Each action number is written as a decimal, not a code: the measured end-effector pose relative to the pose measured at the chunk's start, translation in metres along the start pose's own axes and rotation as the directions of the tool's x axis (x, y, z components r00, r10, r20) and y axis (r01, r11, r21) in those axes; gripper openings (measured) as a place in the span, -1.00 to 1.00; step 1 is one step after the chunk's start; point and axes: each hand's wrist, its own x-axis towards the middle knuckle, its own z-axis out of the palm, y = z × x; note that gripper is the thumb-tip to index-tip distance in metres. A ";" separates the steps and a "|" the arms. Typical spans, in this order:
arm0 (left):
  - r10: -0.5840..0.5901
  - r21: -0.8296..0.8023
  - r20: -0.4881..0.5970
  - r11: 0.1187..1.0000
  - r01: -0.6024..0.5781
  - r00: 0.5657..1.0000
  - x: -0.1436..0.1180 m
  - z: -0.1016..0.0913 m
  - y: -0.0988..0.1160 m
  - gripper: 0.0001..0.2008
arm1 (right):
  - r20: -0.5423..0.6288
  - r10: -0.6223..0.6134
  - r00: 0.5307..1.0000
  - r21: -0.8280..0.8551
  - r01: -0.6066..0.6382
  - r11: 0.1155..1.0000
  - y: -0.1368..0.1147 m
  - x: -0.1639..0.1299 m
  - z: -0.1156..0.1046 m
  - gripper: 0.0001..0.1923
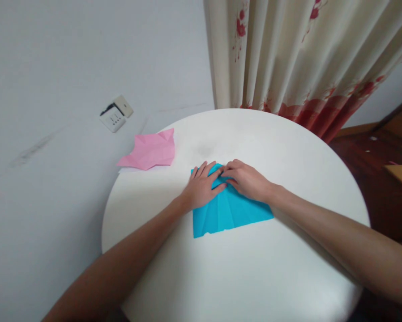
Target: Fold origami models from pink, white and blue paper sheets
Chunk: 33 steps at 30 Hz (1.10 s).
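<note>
Near edge of the round white table [241, 286]: bare surface, with both forearms entering from the lower corners of the view and converging toward the middle of the tabletop.

Middle of the table: a blue sheet of paper [233, 212] lies flat, its near edge free and marked by fan-like creases, its far part under the hands. The left hand [203, 185] rests palm down on the sheet's far left corner, fingers extended, slightly spread and pressed flat. The right hand [246, 179] lies on the far middle of the sheet, fingers curled narrow, with the fingertips meeting the left hand's at a raised fold; whether they pinch the flap or only press on it cannot be told. Both wrists are low, close to the tabletop.

The step in hand appears to be the setting of a fold. It is best done by keeping the left palm still as an anchor, aligning the edges before pressing, and running the right fingertips outward along the crease with even pressure.

Far left edge of the table: a folded pink paper [150, 151], well apart from the blue sheet. Beyond the table: a wall socket [115, 115] on the wall and a floral curtain [298, 58].
</note>
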 end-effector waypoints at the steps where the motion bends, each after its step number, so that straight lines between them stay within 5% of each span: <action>1: 0.003 -0.004 0.001 1.000 -0.003 1.000 0.000 0.000 0.000 -0.35 | 0.012 0.008 1.000 0.007 -0.008 1.000 0.000 0.000 0.002 -0.75; 8: 0.003 -0.023 -0.006 1.000 -0.003 1.000 0.000 -0.003 0.001 -0.32 | 0.062 0.133 0.989 0.020 -0.134 0.991 0.010 0.002 0.006 -0.80; 18: -0.059 0.078 -0.020 0.995 0.061 0.998 -0.001 -0.006 -0.006 -0.41 | 0.114 0.128 0.985 -0.071 -0.120 0.990 0.009 0.002 0.002 -0.71; 25: -0.080 0.095 -0.068 0.992 0.086 0.994 -0.002 -0.025 -0.018 -0.36 | 0.114 0.134 0.984 -0.069 -0.127 0.990 0.011 0.000 0.002 -0.63; 33: -0.236 0.094 -0.025 0.967 0.237 0.971 0.001 -0.042 -0.035 -0.31 | 0.103 0.125 0.987 -0.073 -0.118 0.990 0.013 0.000 0.003 -0.58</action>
